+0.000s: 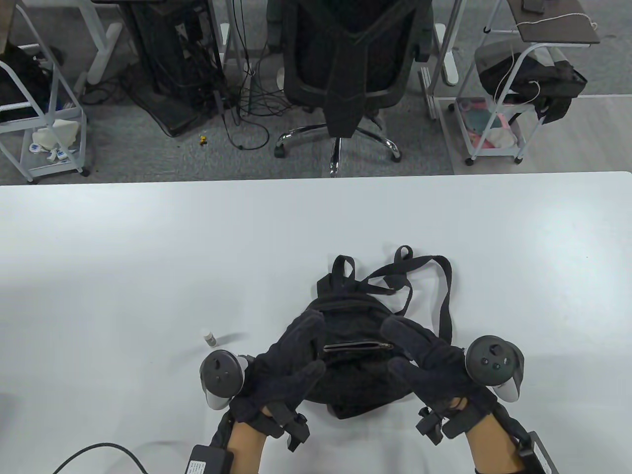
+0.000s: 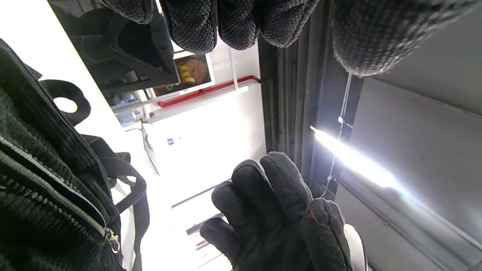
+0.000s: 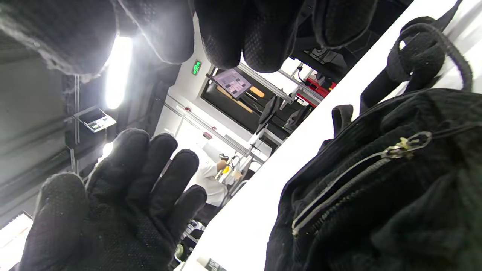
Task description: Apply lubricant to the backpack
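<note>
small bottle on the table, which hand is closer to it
Left. The left hand is over the backpack's left side, with the bottle just beyond its tracker. The right hand is over the backpack's right side, much farther from the bottle.

A white table (image 1: 148,256) carries everything. A black backpack (image 1: 355,340) lies on it toward six o'clock, its straps (image 1: 434,281) trailing over the tabletop toward twelve and one o'clock. A small white bottle (image 1: 210,337) stands at nine o'clock from the backpack, apart from it. A black cable (image 1: 94,452) curves across the corner at seven o'clock.
</note>
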A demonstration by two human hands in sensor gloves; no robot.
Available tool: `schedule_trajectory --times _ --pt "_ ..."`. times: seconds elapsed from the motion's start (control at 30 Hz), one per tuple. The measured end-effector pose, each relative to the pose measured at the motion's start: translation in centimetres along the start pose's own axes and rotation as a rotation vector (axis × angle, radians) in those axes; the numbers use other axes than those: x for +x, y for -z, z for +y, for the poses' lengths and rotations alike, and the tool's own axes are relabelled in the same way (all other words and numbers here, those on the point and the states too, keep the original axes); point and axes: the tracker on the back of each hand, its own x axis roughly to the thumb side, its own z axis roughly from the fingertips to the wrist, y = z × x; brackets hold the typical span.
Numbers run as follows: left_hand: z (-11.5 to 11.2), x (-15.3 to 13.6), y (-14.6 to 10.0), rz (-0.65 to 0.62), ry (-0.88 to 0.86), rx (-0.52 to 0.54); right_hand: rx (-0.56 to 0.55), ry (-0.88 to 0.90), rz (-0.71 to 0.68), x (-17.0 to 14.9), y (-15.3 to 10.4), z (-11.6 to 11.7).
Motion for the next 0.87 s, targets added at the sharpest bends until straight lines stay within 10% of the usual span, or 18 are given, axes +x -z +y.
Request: schedule_trajectory --times 0.87 --pt "-0.8 -0.1 0.2 -0.002 0.023 -0.029 0.021 -0.024 -0.051 0.4 -0.4 0.4"
